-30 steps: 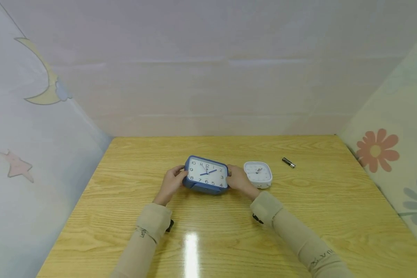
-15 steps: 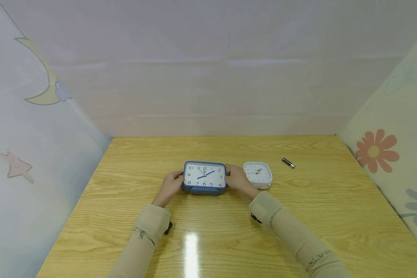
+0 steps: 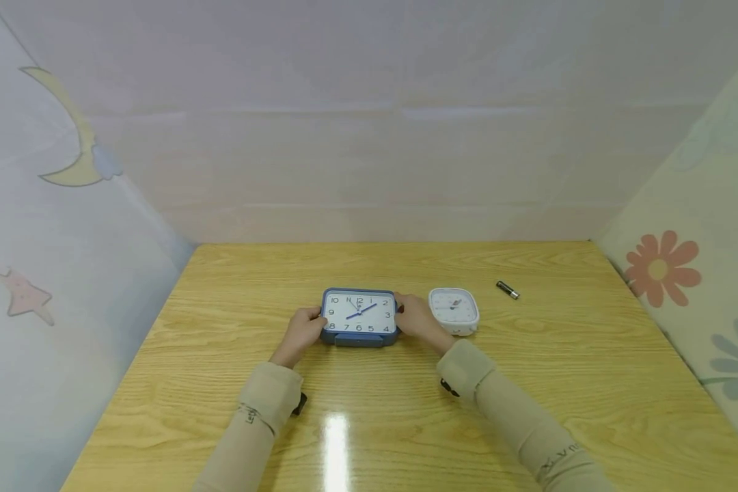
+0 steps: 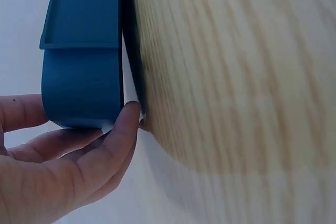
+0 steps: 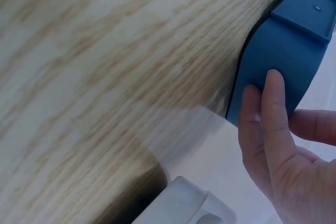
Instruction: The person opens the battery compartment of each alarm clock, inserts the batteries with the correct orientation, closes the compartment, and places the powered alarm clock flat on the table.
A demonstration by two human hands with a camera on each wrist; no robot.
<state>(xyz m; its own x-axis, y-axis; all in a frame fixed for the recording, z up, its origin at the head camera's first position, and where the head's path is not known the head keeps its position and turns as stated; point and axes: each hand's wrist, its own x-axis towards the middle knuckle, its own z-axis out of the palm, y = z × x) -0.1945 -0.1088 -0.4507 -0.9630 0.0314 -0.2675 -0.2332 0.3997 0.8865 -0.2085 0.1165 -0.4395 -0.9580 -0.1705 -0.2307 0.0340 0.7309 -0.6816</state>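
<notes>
A blue rectangular alarm clock [image 3: 363, 324] lies face up at the middle of the wooden table, its white dial towards me. My left hand [image 3: 301, 333] grips its left end, thumb on the front rim. In the left wrist view, a fingertip [image 4: 128, 116] is tucked at the clock's back edge, where a thin gap shows above the table. My right hand [image 3: 419, 320] holds the other end. In the right wrist view, two fingers [image 5: 274, 98] lie along the clock's blue side and the thumb is at the front.
Just right of my right hand sits a smaller white alarm clock [image 3: 454, 307], also dial up. Beyond it lies a black and silver battery [image 3: 507, 290]. Printed cloth walls [image 3: 369, 171] stand around the back and sides of the table [image 3: 252, 273].
Both hands have turned the blue clock level from a slant and brought it slightly left and nearer to me. The white clock and the battery stay put.
</notes>
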